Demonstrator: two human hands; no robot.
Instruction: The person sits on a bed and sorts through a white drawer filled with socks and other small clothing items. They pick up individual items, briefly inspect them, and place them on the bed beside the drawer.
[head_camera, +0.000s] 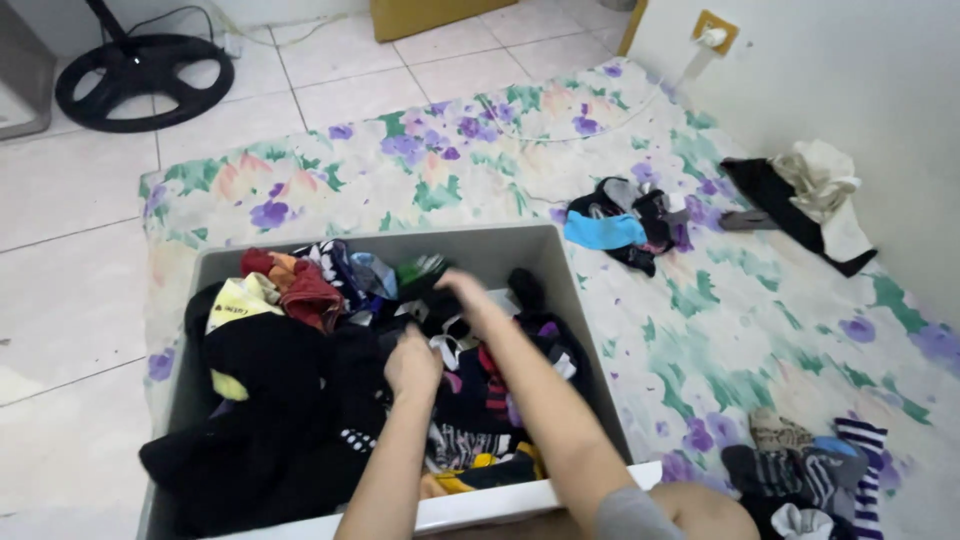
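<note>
Floral sheet (620, 330) over white tile floor (70, 200), grey drawer (590, 340) on it; left hand (412, 365) curled, right hand (468, 296) blurry among socks (470, 390), grip unclear.

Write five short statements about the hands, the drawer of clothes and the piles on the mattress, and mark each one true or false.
1. Both hands are down inside the grey drawer of mixed clothes. True: the left hand and the right hand are among the socks and dark garments.
2. The mattress has a plain white cover. False: it is printed with purple and green flowers.
3. A pile with a light blue piece lies on the mattress beyond the drawer. True.
4. The fan base stands on the mattress. False: it stands on the tiled floor.
5. The drawer is nearly empty. False: it is full of clothes.
</note>
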